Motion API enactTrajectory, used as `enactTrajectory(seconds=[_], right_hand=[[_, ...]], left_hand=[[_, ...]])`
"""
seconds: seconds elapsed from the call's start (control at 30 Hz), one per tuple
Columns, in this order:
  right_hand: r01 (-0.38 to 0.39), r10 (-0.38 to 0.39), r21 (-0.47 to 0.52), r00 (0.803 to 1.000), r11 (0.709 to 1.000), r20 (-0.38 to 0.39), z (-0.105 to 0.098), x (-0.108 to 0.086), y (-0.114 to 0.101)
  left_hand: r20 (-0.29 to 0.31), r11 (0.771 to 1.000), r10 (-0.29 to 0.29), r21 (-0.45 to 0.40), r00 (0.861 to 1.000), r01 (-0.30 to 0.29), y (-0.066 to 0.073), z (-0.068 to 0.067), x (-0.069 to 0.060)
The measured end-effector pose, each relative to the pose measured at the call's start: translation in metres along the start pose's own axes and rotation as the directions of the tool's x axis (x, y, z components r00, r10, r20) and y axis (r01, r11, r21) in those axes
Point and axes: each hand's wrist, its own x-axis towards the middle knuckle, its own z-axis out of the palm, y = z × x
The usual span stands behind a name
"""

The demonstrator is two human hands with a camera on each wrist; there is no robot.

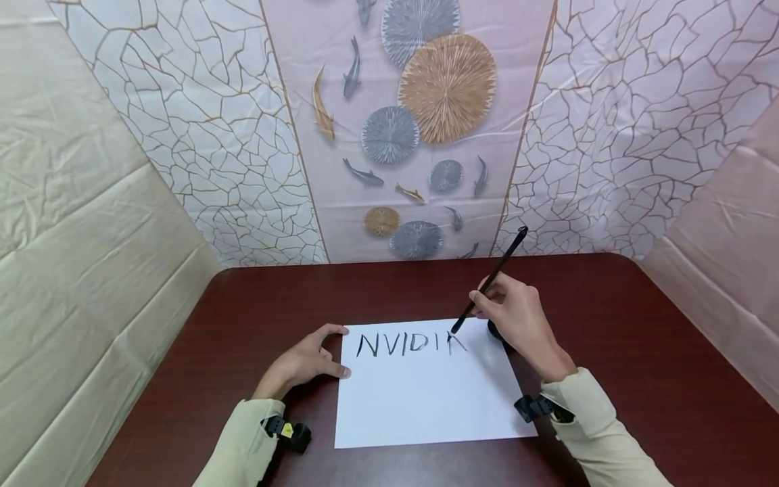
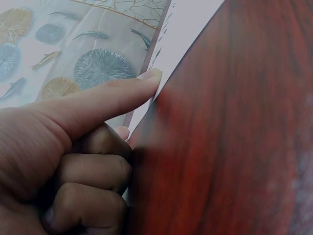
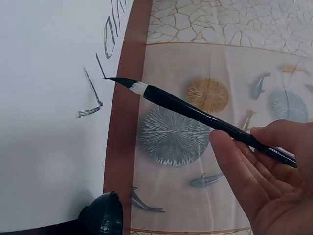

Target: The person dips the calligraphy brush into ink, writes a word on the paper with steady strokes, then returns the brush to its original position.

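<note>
A white sheet of paper (image 1: 426, 399) lies on the table with black letters reading NVIDI (image 1: 392, 343), followed by an unclosed stroke shape. My right hand (image 1: 517, 314) pinches a black writing brush (image 3: 186, 111) between thumb and fingers. Its dark tip touches the paper at the top of the last strokes, seen in the right wrist view. At the sheet's upper left edge, my left hand (image 1: 310, 358) presses with thumb and index finger extended; its other fingers are curled under, as the left wrist view shows. Beneath the right hand, a dark rounded object (image 3: 105, 215) sits at the sheet's upper right corner.
The dark red-brown wooden table (image 1: 274, 297) ends at a far edge against a patterned cloth backdrop (image 1: 395, 203). Pale cloth panels (image 1: 91, 284) flank both sides. Each wrist carries a black strapped device (image 1: 289, 433).
</note>
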Motion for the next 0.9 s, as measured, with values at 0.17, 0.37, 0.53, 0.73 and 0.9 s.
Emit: enactTrajectory(seconds=[0.17,0.37,0.53,0.73,0.9], right_hand=[[-0.035,0.035,0.009,0.999,0.999,0.021,0.0003,0.0001,0.0032],[-0.046,0.046,-0.021,0.998,0.999,0.033,0.0005,0.0012,0.0062],[-0.035,0.038,-0.079,0.999,0.996,0.030,-0.0008,0.0019,0.0072],[-0.013,0.015,-0.106,1.000,0.994,0.023,-0.0019,0.0018,0.0066],[0.011,-0.011,-0.151,1.000,0.988,0.002,-0.0051,0.0017,-0.0001]], left_hand=[[0.010,1.000,0.003,-0.001,1.000,-0.003,0.0001,-0.0002,-0.0009],[0.019,1.000,-0.007,0.014,1.000,0.007,0.0019,-0.0013,-0.0007],[0.012,1.000,0.014,0.006,1.000,-0.014,0.0024,-0.0009,-0.0004],[0.010,1.000,0.020,0.011,1.000,-0.021,0.0026,-0.0006,-0.0007],[0.018,1.000,0.012,0.016,1.000,-0.013,0.0030,-0.0012,-0.0022]])
